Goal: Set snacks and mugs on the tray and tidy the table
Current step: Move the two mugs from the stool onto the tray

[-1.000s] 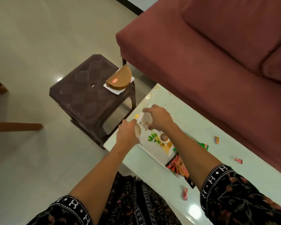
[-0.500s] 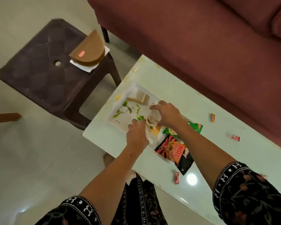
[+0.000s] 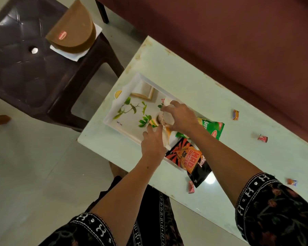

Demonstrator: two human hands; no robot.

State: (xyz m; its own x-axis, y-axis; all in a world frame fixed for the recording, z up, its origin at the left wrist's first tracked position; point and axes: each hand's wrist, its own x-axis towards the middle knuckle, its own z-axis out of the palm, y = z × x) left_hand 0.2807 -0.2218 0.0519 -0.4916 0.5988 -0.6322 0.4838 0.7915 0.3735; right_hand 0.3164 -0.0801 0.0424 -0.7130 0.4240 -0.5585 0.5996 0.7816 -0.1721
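I have my right hand (image 3: 180, 118) curled round a mug (image 3: 164, 118), setting it onto the tray (image 3: 121, 119) on the worktop (image 3: 185, 77) by the snack packs (image 3: 188, 157), while my left hand (image 3: 152, 142) covers a second mug; its grip I cannot tell. A second ago both mugs were held up above the tray's end.

You have bare tray (image 3: 121, 119) floor left of the mug (image 3: 164, 118); snack packets (image 3: 188, 158) crowd its right end.
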